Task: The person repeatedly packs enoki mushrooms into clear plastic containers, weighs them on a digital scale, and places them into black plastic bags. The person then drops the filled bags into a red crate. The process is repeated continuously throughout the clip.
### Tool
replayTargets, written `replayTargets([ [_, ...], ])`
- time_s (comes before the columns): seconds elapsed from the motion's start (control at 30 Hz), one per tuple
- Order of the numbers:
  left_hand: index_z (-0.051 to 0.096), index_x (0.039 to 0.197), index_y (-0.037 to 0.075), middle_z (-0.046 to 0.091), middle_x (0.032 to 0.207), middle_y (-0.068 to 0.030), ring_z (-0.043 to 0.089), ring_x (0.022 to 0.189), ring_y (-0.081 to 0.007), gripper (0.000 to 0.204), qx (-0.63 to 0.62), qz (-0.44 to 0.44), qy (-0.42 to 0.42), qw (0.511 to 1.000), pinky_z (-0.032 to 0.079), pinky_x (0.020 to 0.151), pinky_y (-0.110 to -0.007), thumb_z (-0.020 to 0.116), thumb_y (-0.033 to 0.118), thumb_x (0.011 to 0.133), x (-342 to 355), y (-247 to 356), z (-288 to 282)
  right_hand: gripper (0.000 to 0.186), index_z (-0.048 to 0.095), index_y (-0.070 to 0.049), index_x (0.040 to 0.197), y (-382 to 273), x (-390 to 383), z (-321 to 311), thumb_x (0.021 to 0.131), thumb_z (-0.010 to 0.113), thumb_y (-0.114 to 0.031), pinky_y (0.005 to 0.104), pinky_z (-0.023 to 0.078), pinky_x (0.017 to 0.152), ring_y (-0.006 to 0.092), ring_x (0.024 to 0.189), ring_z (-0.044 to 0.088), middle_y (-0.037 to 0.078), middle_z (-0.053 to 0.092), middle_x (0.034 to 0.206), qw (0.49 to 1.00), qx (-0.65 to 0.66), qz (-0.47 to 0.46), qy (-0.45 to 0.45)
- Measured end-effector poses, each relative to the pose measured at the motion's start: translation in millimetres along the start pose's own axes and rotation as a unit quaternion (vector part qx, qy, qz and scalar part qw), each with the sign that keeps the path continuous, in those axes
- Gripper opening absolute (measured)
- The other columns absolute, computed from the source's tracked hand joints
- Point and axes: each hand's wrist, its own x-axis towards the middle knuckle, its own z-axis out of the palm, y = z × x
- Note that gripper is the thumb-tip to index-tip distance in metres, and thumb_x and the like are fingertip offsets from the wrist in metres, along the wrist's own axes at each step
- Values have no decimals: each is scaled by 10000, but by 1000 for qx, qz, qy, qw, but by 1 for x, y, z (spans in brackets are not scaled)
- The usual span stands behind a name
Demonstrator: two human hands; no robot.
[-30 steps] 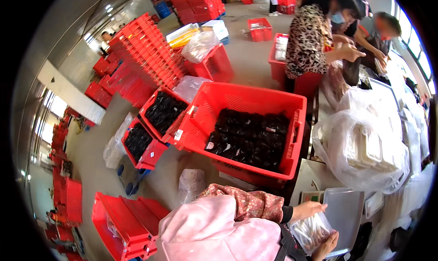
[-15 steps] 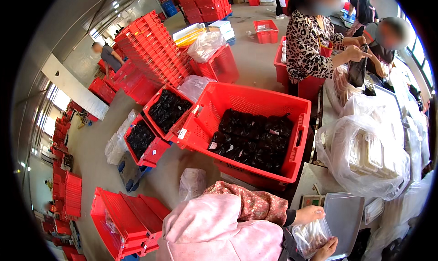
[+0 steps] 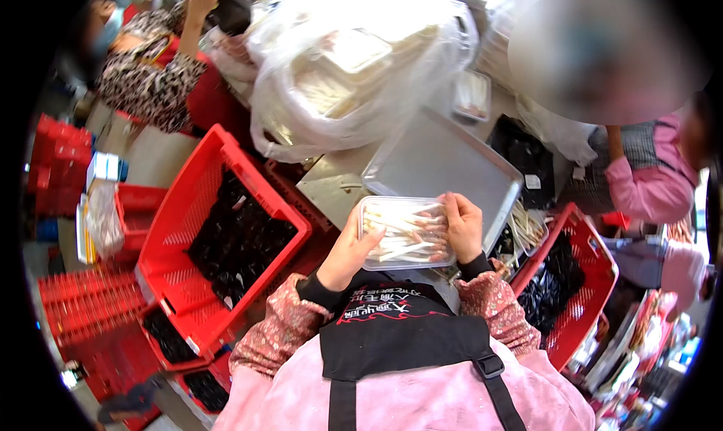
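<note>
Clear tray (image 3: 407,265) holds pale sticklike pieces (image 3: 409,234), left grip (image 3: 346,253) and right grip (image 3: 464,228) clasping it

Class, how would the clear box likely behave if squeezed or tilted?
The clear box probably holds its shape, since its rim looks straight between the left hand and right hand. Its smooth, shiny plastic may be slippery. The pale sticks, lying at different angles, could shift inside when tilted.

- Clear box (image 3: 407,234): plastic, smooth, glossy.
- Tray (image 3: 438,162): metal-looking, smooth, low sheen.
- Large bag (image 3: 280,107): thin plastic film, wrinkled, glossy.
- Red crate (image 3: 177,243): hard plastic.
- Apron (image 3: 407,347): cloth, matt.
</note>
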Motion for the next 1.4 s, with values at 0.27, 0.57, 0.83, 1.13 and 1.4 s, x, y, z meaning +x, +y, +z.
replayTargets([
  [0.27,311,1394,0,489,1260,-46,471,1127,-107,551,45,-64,-121,990,377,968,-262,569,132,925,16,14,2,454,618,9,824,-14,-20,-33,978,460,-387,263,413,503,69,542,460,36,507,568,991,-94,44,-82],
  [0.57,309,1381,-7,508,1235,-68,508,1099,-142,525,53,-1,-26,998,408,952,-274,548,92,924,38,-14,29,495,646,-3,828,-4,-24,-40,962,453,-438,329,480,575,176,570,595,151,628,649,983,-102,148,-29],
  [0.83,193,1440,10,520,1259,-120,507,1140,-152,638,122,-97,-117,981,409,949,-277,542,54,908,62,-6,63,539,598,11,908,-9,-34,-50,980,360,-466,397,483,600,338,659,632,211,606,689,989,-115,90,39],
  [1.13,308,1422,13,496,1313,-53,479,1171,-121,575,70,-70,-195,976,368,987,-273,560,123,916,101,-23,70,418,605,-22,1005,39,-19,-100,975,435,-402,374,488,682,336,744,635,188,643,801,991,58,120,-2],
  [1.4,357,1389,23,406,1327,-188,510,1100,-266,586,537,41,-88,838,414,943,-307,607,200,889,171,-46,30,361,675,-71,1007,127,80,-252,818,627,-375,456,448,857,360,1006,549,161,613,1011,790,-582,122,149],
])
